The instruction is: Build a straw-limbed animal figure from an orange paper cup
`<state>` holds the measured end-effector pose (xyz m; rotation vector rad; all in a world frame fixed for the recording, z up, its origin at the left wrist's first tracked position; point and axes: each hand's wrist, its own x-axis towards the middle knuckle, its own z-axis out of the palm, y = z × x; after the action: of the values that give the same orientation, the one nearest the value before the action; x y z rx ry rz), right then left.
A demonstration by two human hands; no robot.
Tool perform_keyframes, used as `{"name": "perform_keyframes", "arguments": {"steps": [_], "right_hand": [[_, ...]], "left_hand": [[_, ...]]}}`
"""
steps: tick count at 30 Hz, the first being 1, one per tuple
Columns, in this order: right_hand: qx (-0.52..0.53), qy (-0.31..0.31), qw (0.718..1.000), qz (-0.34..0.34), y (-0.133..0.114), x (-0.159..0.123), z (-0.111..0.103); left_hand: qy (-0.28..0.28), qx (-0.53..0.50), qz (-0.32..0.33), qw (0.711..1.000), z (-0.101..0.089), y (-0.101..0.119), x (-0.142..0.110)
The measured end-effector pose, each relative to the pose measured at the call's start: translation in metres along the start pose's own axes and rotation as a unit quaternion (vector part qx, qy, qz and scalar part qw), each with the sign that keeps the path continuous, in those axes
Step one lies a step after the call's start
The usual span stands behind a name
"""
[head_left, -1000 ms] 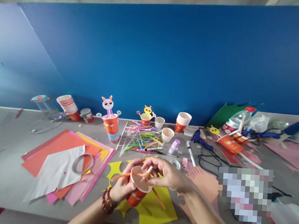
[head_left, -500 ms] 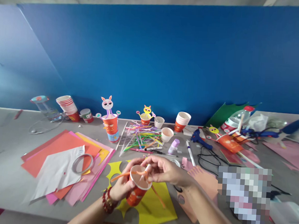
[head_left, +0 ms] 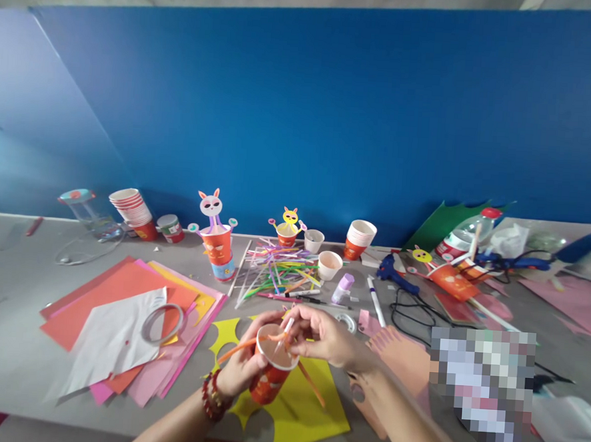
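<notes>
My left hand (head_left: 240,368), with a red bead bracelet on its wrist, is wrapped round an orange paper cup (head_left: 267,381) tilted toward me above a yellow sheet (head_left: 300,411). An orange straw (head_left: 237,348) runs across the cup's mouth and sticks out on both sides. My right hand (head_left: 324,336) pinches a thin white straw (head_left: 285,329) at the cup's rim, touching the orange straw. Both hands sit close together over the near middle of the table.
Stacked coloured paper (head_left: 119,317) with a tape roll (head_left: 163,323) lies at left. A pile of coloured straws (head_left: 277,270), decorated cups (head_left: 218,243), stacked cups (head_left: 360,239), a blue glue gun (head_left: 392,272), cables and a bottle (head_left: 467,238) sit behind. A blue wall backs the table.
The cup and both hands have shifted slightly. My right hand has lifted the white straw a little higher at the rim.
</notes>
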<state>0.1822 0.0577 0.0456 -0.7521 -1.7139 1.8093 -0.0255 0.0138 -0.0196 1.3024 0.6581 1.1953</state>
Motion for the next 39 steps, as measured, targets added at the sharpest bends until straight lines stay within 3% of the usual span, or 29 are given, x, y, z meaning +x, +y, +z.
{"name": "perform_keyframes", "arguments": {"steps": [5, 16, 20, 24, 29, 39], "right_hand": [[0.027, -0.029, 0.999, 0.023, -0.007, -0.003, -0.002], [-0.031, 0.011, 0.999, -0.002, -0.005, -0.003, 0.002], [-0.111, 0.022, 0.993, -0.029, -0.012, -0.003, 0.002], [-0.184, 0.073, 0.979, -0.049, -0.005, 0.004, 0.008], [-0.156, 0.113, 0.98, -0.056, 0.009, 0.008, 0.016], [-0.145, 0.106, 0.983, -0.044, 0.007, 0.007, 0.019]], "left_hand": [[-0.006, -0.017, -0.002, 1.0, 0.0, -0.002, -0.001], [0.008, -0.022, -0.013, 1.0, -0.002, -0.006, -0.003], [-0.002, -0.016, -0.021, 1.0, -0.001, -0.003, -0.001], [-0.004, -0.01, -0.014, 1.0, -0.001, 0.0, 0.0], [-0.005, -0.032, -0.006, 0.999, -0.001, -0.001, -0.001], [-0.022, -0.036, -0.022, 0.999, -0.002, -0.005, -0.002]]}}
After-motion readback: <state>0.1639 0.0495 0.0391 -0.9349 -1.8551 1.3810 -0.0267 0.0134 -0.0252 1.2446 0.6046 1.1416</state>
